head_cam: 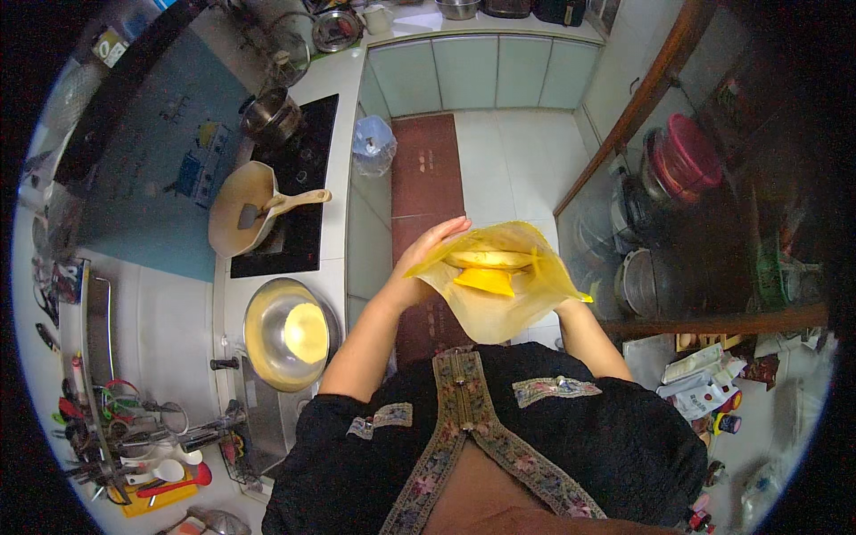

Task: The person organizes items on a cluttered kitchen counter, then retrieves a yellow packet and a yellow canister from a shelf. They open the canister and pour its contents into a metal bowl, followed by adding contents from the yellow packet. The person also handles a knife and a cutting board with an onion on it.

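A yellow plastic bag [495,321], its mouth spread wide, is held up in front of my chest. My left hand [428,257] supports the bag's left side, with its fingers reaching the top left edge. My right hand [570,309] is behind the right side of the bag, mostly hidden by it. Within the bag lies a bright yellow piece [485,281], below a paler yellow fold; what these are I cannot tell. On the counter to the left stands a steel mixing bowl [262,341] holding a pale yellow round mass [306,333].
A pale pan [227,221] with a wooden handle and a steel pot [277,120] stand at the black cooktop [304,160]. Farther down the left counter are a sink [264,414] and hanging utensils. A glass-panelled cabinet with bowls [692,157] is at the right.
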Demonstrator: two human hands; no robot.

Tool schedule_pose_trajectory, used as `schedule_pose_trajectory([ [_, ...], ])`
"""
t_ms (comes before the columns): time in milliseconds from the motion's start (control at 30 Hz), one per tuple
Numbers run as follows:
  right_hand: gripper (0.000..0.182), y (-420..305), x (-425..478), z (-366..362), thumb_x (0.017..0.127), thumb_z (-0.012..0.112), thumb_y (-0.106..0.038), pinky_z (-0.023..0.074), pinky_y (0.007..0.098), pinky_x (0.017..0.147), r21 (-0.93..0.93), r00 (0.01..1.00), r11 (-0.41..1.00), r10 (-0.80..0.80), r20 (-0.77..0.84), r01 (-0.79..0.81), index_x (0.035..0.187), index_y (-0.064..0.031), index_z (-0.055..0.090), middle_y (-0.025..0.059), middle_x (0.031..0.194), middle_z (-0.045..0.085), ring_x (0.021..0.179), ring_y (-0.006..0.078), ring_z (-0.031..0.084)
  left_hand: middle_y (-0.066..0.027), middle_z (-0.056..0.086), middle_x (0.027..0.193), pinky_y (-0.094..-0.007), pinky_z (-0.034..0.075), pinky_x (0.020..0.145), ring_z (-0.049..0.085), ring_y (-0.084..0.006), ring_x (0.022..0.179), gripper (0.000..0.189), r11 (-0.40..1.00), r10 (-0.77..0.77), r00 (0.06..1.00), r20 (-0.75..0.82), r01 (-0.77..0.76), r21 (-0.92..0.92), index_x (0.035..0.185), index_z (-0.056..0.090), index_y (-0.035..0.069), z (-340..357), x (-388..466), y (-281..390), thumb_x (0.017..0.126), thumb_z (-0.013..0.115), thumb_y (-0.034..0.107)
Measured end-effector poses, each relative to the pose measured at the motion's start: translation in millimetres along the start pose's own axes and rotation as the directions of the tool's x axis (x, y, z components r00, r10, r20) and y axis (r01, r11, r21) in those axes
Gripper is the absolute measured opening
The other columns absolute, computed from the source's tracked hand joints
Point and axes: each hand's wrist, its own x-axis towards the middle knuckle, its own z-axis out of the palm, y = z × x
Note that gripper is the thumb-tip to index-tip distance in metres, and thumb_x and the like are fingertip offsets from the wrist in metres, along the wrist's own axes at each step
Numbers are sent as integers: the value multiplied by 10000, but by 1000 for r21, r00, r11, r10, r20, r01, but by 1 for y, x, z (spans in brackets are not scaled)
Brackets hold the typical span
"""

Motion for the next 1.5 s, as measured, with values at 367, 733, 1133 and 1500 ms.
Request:
schedule_pose_trajectory([
  [367,446,-15,0,-7,897,708,-52,438,382,1110,-182,965,952,-259,-40,248,1315,32,575,203,1399,573,1287,261,565,-222,602,1323,-454,436,1103,587,-328,1231,488,859,478,811,-337,-352,371,1294,530,-14,0,-8,93,814,618,-17],
  [733,525,-4,-8,-26,779,783,32,450,383,1097,-508,921,807,-385,-63,302,1280,-22,633,157,1340,634,1279,280,587,-106,731,1024,-401,566,802,707,-298,934,228,170,-48,930,365,-352,920,1048,690,99,78,26,171,833,622,132],
  [1133,537,1,-25,-13,746,794,27,480,378,1056,-605,942,753,-335,-11,261,1258,-40,648,149,1297,657,1238,293,615,-72,703,1220,-416,578,821,713,-272,1003,382,166,-39,881,471,-459,873,1306,617,173,77,33,65,934,534,190],
  [1500,568,14,-31,-30,791,814,6,528,330,958,-400,978,915,-122,-171,45,1319,3,603,112,1237,669,1113,184,648,-85,706,905,-295,545,730,685,-152,821,143,634,7,997,-78,56,772,1057,667,21,46,19,169,930,685,84],
])
